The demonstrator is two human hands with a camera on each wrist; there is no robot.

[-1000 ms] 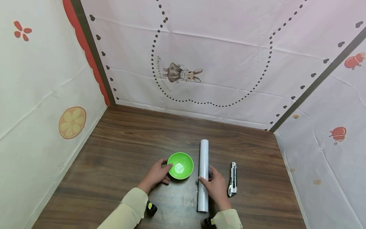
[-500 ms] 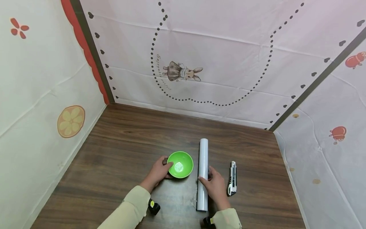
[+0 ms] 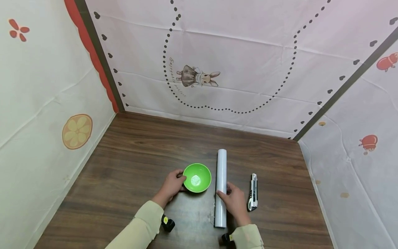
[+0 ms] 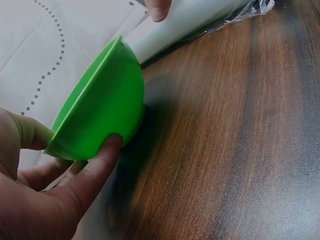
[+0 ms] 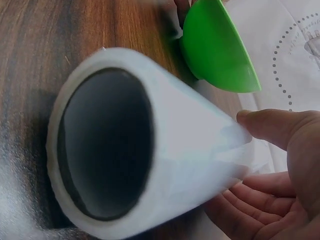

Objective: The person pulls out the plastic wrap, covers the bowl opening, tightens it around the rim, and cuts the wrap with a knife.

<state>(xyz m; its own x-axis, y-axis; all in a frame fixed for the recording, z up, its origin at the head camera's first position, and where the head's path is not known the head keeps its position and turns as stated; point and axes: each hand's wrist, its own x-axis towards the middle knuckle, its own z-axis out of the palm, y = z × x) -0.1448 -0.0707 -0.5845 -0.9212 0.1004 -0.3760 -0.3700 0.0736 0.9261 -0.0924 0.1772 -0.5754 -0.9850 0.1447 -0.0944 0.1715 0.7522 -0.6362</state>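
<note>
My left hand (image 3: 172,185) pinches the near-left rim of a bright green bowl (image 3: 199,178), thumb over the rim and fingers against its outer wall. In the left wrist view the green bowl (image 4: 107,100) shows its side close over the table. A roll of clear plastic wrap (image 3: 221,183) lies lengthwise to the right of the bowl. My right hand (image 3: 235,202) grips the lower half of that roll, thumb on its left side and fingers round its right. The hollow end of the plastic wrap roll (image 5: 170,150) faces the right wrist camera.
A utility knife (image 3: 253,193) lies to the right of my right hand on the dark wood table (image 3: 149,145). A loose crinkled edge of film (image 4: 250,11) sticks out beside the roll. Printed fabric walls (image 3: 248,76) enclose the table at the back and both sides.
The fingers of my left hand have drawn in beneath the bowl's rim, and the thumb has shifted slightly outward. My right hand keeps its hold on the roll.
</note>
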